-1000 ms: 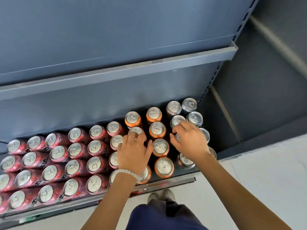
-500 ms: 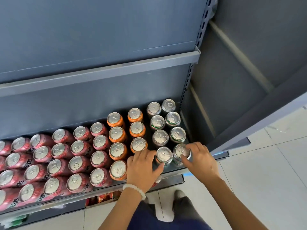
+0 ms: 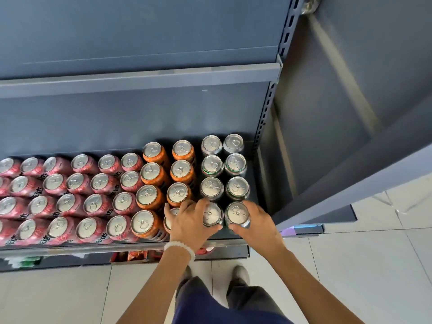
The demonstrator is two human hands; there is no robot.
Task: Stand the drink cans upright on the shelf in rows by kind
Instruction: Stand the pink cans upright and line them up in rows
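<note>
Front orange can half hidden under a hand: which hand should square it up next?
Left. The left hand already lies over that orange can, thumb round the neighbouring silver can. The right hand grips the far-right silver can, away from it.

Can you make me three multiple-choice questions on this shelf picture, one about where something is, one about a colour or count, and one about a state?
1. Where do the silver-green cans stand?
A. At the shelf's right end
B. At its left end
C. On the floor

2. What colour are the cans between the pink cans and the silver-green ones?
A. Blue
B. Orange
C. Black

3. What is the right hand doing?
A. Hanging idle
B. Lying flat on the floor
C. Gripping a front silver-green can

Key: 1 A, they fill the two columns beside the upright post. 2 B, the orange cans stand in the middle. 3 C, its fingers curl round that can, while the left hand holds the neighbouring can.
</note>
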